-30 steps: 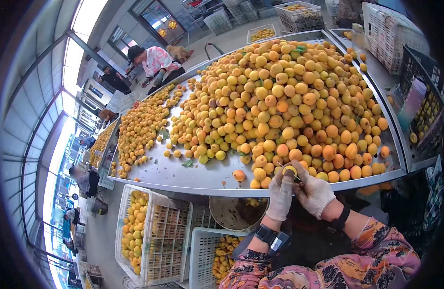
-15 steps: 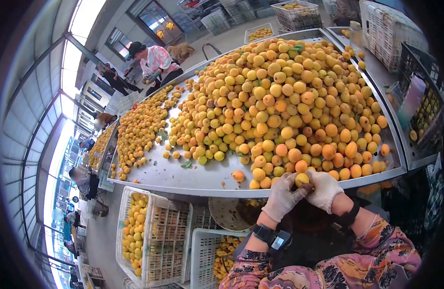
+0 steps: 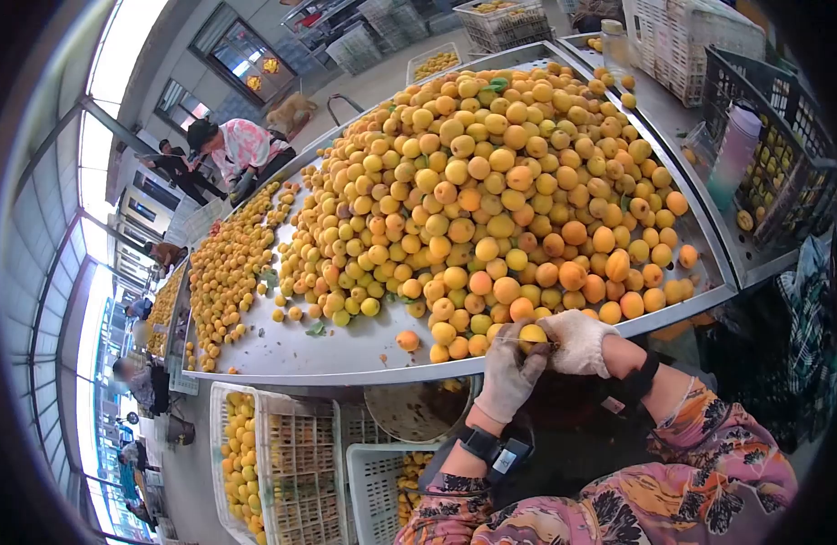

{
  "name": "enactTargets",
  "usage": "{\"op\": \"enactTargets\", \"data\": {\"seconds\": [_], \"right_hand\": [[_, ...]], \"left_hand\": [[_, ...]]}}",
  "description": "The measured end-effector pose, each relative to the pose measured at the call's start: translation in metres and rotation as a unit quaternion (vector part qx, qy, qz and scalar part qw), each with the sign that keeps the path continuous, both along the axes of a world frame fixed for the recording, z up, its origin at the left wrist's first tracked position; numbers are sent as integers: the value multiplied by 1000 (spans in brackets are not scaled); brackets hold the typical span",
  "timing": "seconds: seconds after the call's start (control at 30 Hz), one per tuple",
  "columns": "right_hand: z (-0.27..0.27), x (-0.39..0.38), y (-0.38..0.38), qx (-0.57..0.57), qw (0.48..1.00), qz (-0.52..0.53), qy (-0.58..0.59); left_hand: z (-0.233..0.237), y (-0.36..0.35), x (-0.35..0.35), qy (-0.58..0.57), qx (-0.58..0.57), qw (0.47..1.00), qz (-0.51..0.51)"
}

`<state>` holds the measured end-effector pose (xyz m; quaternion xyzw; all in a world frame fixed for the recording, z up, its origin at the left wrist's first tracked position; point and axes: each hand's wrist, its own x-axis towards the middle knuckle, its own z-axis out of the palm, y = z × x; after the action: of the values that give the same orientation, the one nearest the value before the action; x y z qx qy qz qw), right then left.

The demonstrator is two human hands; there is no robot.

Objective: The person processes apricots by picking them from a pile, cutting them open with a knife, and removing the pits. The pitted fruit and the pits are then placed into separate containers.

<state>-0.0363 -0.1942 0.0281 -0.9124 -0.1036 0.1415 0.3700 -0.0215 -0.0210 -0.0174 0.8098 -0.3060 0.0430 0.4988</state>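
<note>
Both my hands wear pale, stained work gloves and meet at the near edge of the metal table point(image 3: 346, 367). Between them is a yellow apricot point(image 3: 532, 338). Fingers of my left hand point(image 3: 509, 374) are closed around its left side. From the other side, my right hand point(image 3: 577, 343) is closed against the same fruit; a small dark bit shows at its fingertips, too small to name. Just beyond my hands rises a large heap of apricots point(image 3: 491, 200), yellow to orange. One loose apricot point(image 3: 408, 341) lies left of the heap's near corner.
Below the table edge stand a white crate point(image 3: 296, 454) of apricots, another white crate point(image 3: 369, 490) with apricot pieces, and a round basin point(image 3: 414, 409). At right are a black crate point(image 3: 782, 136) and a tumbler point(image 3: 736, 150). A person point(image 3: 237, 150) works across the table.
The whole view has shifted, so the table and heap sit further left. My hands stay together on the apricot, with the fingers slightly rearranged and more of the fruit showing.
</note>
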Motion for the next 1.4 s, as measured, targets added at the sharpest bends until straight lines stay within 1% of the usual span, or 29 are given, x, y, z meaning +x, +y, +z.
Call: {"op": "enactTargets", "data": {"seconds": [0.1, 0.17, 0.2, 0.23, 0.27, 0.3, 0.33, 0.37, 0.43, 0.47, 0.5, 0.53, 0.63, 0.7, 0.73, 0.83, 0.93, 0.97, 1.0, 1.03, 1.1, 1.13, 1.17, 1.2, 1.23, 1.3, 1.4], "right_hand": [[6, 0, -6, 26, 999, 16, 23], [-4, 2, -6, 23, 999, 34, 24], [-4, -1, -2, 40, 999, 0, -4], [-2, -4, 3, 55, 997, -34, -33], [2, -8, 9, 42, 995, -71, -53], [0, -10, 13, 43, 995, -73, -52], [-3, -12, 17, 29, 992, -95, -75], [-5, -14, 20, 13, 988, -115, -98], [-4, -17, 23, 10, 987, -122, -107], [-6, -17, 24, -10, 988, -127, -93], [-8, -17, 24, -31, 988, -129, -79], [-8, -17, 23, -31, 988, -129, -79], [-7, -13, 22, -23, 992, -109, -54], [-7, -10, 19, 27, 996, -79, -25], [-7, -10, 18, 25, 996, -80, -25], [-8, -10, 14, 44, 997, -58, -33], [-8, -7, 10, 50, 998, -43, -13], [-8, -7, 8, 80, 995, -52, 6], [-8, -5, 6, 110, 992, -59, 25], [-8, -1, 2, 94, 993, -52, 58], [2, 0, 1, 28, 998, -44, 38], [-2, 2, 1, 27, 998, -34, 35], [-8, 5, 2, -15, 999, -43, 24], [-9, 6, 5, -55, 997, -54, 12], [-7, 5, 8, -54, 997, -51, 10], [4, 1, 12, -122, 986, -111, 6], [3, -8, 15, -124, 984, -125, -23]], "left_hand": [[0, -1, -1, -22, 20, 1000, -1], [0, -3, 1, -55, 9, 998, 1], [1, -3, 1, -53, 7, 999, 0], [3, -3, 3, -22, -10, 1000, 8], [5, -3, 4, 8, -27, 999, 16], [8, -3, 5, 39, -41, 998, 23], [13, -4, 4, 40, -64, 997, 29], [14, -4, 3, 41, -61, 997, 26], [15, -3, 3, 39, -36, 998, 21], [16, -1, 3, 39, -35, 998, 19], [18, 0, 4, 37, -8, 999, 13], [20, 2, 5, 34, 18, 999, 8], [21, 7, 8, 7, 29, 1000, -3], [24, 9, 8, 13, 41, 999, -12], [26, 10, 8, 20, 53, 998, -22], [29, 9, 6, 25, 45, 998, -38], [23, 8, 3, 46, 28, 998, -34], [23, 6, 2, 43, 28, 998, -30], [22, 4, 0, 10, 41, 999, -33], [22, 2, -2, -25, 56, 998, -32], [14, -3, -5, -3, 41, 999, -2], [12, -5, -5, 24, 35, 999, 6], [11, -5, -3, 51, 30, 998, 12], [9, -4, -1, 49, 30, 998, 17], [7, -2, 2, 63, 31, 998, 2], [11, -3, 7, 73, 31, 997, -16], [17, -4, 5, 99, 38, 994, -20]]}}
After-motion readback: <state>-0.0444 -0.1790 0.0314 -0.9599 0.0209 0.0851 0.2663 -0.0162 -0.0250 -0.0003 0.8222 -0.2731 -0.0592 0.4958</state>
